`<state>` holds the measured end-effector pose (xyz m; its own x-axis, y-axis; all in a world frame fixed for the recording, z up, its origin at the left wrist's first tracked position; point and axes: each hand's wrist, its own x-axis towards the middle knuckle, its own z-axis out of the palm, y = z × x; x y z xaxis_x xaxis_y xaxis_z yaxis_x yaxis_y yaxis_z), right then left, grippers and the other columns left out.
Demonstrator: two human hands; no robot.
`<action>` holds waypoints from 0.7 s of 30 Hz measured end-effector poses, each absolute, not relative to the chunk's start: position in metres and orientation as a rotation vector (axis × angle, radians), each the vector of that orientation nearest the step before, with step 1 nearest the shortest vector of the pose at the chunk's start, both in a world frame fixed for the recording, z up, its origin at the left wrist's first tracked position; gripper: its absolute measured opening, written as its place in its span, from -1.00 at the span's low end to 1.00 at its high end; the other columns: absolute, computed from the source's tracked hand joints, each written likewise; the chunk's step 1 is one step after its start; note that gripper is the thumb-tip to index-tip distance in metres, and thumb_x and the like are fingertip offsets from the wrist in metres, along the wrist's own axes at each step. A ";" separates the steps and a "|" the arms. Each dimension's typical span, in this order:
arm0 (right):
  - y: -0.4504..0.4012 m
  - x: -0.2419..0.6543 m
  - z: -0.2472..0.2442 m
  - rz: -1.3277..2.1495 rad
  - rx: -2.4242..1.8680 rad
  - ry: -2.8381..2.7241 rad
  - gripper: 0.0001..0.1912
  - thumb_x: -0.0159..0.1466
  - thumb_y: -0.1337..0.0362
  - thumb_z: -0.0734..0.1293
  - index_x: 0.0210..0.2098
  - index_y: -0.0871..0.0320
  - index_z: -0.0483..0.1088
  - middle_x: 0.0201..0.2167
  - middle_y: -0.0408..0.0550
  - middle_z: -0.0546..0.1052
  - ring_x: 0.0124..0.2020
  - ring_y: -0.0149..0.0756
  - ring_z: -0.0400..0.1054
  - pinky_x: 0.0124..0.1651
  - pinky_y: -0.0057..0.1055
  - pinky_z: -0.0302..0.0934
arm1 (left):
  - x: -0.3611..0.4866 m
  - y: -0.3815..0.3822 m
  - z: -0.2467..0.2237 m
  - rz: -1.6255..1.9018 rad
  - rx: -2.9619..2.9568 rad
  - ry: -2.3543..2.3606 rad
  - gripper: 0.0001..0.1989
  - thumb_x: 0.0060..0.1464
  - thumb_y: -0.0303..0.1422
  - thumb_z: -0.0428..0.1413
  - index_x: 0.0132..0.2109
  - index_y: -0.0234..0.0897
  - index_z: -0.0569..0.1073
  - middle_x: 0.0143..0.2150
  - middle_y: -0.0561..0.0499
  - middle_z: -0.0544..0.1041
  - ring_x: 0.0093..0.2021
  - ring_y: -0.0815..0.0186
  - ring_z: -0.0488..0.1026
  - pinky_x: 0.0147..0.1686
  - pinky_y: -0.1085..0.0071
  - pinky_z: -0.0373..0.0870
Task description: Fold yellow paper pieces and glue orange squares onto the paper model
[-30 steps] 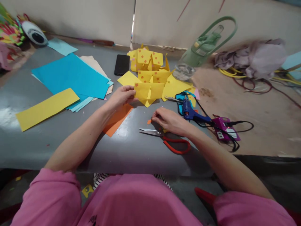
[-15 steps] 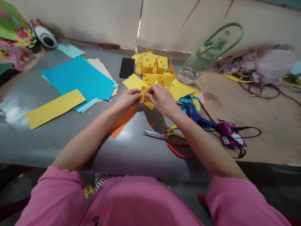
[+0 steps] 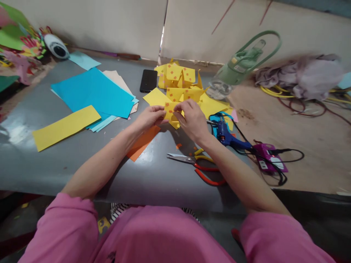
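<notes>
A small yellow paper piece with orange spots [image 3: 169, 109] is pinched at its left side by my left hand [image 3: 153, 115]. Over its right part is my right hand [image 3: 190, 118], thumb and fingers closed together; whatever sits between those fingertips is too small to name. Just behind are more spotted yellow paper pieces [image 3: 175, 94] and a folded yellow spotted paper shape [image 3: 177, 73]. Scissors with red and yellow handles [image 3: 189, 159] lie nearer my body, beside small orange scraps [image 3: 179, 146]. Orange paper [image 3: 144, 142] lies partly under my left forearm.
Blue sheets [image 3: 95, 91], a yellow strip [image 3: 65, 128] and a black phone [image 3: 148, 80] lie left. A blue glue gun [image 3: 225, 133], a purple power socket [image 3: 268, 157], a green bottle [image 3: 238, 67] and a crumpled grey cloth [image 3: 304, 76] are right.
My right hand has moved slightly right along the spotted piece, showing more of its surface. My left hand keeps its hold. The whole view has shifted slightly.
</notes>
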<state>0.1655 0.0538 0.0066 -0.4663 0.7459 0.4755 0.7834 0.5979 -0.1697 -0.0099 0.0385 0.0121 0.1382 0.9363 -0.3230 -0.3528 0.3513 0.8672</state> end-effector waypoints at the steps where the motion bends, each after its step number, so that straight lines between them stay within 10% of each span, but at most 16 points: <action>1: 0.052 0.168 0.005 -0.137 -1.183 -2.320 -0.77 0.45 0.26 0.19 -0.14 0.13 0.48 -0.18 0.05 0.52 -0.10 -0.14 0.38 -0.03 -0.27 0.27 | -0.010 0.039 0.011 1.064 0.712 1.010 -0.77 0.16 -0.66 0.10 -0.42 -0.34 0.39 -0.55 0.20 0.29 -0.59 0.57 0.24 -0.22 0.47 0.58; 21: 0.039 0.174 -0.007 -0.524 -1.093 -2.512 -0.60 0.50 0.32 0.09 0.09 0.10 0.51 -0.16 0.07 0.53 -0.16 -0.16 0.34 -0.15 -0.29 0.18 | -0.011 0.040 0.008 1.068 0.703 0.987 -0.80 0.17 -0.64 0.11 -0.41 -0.35 0.40 -0.52 0.17 0.33 -0.51 0.54 0.35 -0.22 0.52 0.55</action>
